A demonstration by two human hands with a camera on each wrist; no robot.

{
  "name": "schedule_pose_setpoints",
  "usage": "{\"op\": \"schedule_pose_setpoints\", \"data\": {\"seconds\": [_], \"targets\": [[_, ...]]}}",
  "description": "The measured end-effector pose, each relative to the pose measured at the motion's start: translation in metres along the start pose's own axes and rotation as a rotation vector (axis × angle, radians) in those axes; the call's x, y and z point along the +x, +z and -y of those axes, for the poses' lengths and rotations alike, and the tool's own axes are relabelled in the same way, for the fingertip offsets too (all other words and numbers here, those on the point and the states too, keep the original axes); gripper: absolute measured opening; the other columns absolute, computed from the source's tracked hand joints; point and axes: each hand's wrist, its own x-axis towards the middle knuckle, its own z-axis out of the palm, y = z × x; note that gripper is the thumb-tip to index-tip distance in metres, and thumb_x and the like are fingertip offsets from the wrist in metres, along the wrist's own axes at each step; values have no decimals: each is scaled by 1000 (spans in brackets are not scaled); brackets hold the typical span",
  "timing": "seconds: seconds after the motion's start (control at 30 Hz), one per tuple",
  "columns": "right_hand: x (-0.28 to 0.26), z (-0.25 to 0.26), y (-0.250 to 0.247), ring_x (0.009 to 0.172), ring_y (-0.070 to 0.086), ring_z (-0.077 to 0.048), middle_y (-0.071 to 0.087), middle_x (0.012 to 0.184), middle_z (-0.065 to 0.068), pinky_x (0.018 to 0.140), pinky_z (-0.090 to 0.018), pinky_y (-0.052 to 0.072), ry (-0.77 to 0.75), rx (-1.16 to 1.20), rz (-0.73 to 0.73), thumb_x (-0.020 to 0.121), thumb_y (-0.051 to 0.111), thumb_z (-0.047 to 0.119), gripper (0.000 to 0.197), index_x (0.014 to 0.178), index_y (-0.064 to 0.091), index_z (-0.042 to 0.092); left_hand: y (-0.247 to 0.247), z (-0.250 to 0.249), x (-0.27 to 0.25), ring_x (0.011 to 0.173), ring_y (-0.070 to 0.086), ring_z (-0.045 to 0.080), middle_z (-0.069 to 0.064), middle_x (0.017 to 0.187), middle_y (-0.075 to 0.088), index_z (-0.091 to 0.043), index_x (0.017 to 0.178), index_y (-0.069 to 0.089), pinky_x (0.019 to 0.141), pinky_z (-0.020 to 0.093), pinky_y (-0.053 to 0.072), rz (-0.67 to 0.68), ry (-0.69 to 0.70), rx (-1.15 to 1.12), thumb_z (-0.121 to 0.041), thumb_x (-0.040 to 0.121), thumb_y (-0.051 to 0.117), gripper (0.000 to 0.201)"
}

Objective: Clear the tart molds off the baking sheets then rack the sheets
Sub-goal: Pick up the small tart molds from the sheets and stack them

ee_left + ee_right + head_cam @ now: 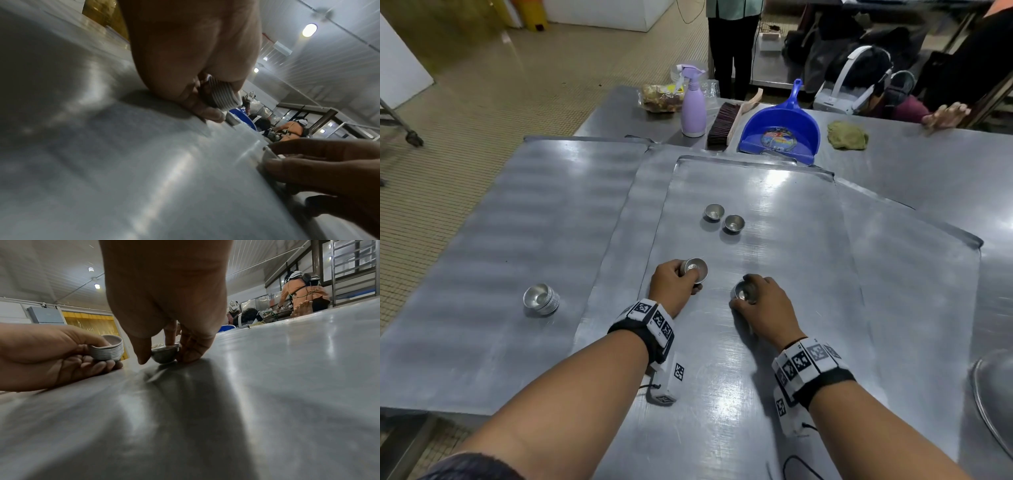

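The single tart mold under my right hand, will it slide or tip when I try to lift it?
The single tart mold looks thin and metal, so probably light and stiff. Its rounded base on the smooth baking sheet suggests it could rock or skate away. The right hand pinches its rim from both sides, which likely steadies it.

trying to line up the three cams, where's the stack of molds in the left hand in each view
Head: the stack of molds sits centre frame, gripped by the left hand on the top baking sheet.
Left wrist: upper centre, its ribbed side showing below the palm.
Right wrist: left of centre, held in curled fingers.
Shared landmark: the blue dustpan, a blue patch behind the stack in the left wrist view and at the table's far edge in the right wrist view.
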Motion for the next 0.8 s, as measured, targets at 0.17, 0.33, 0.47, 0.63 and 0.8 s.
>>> {"op": "schedule_pose_setpoints", "data": {"seconds": [0.17,0.33,0.47,0.63,0.8], "targets": [[-4,6,-2,111,58,-23,60,121,-5,89,-31,44,-40,128,-28,86,68,32,44,127,59,22,7,-4,-9,70,75,23,11,86,74,-17,83,70,77,45,63,16,-9,34,-7,89,64,13],[-4,14,-4,108,58,-12,61,122,3,89,-22,44,-139,259,-89,85,74,37,53,132,57,23,11,-5,-16,73,76,25,8,81,76,-19,82,72,75,45,64,32,-15,57,-14,83,67,7],[-4,23,-5,103,56,-5,61,119,8,81,-5,36,-201,316,-114,84,77,35,54,132,57,23,14,-12,-19,71,73,25,16,84,72,-9,83,72,75,41,63,81,-81,-82,-9,87,66,8],[-4,32,0,101,59,-2,64,117,12,85,-16,45,-237,355,-120,82,78,36,54,132,58,25,14,-21,-21,77,68,23,12,81,69,-11,81,72,64,34,59,97,-183,-260,-21,92,62,18],[1,42,9,92,64,-4,70,109,11,84,-26,54,-259,343,-116,81,78,42,53,129,58,31,16,-21,-20,77,62,28,16,80,66,-12,72,71,68,35,52,124,-223,-333,-46,92,50,44]]}}
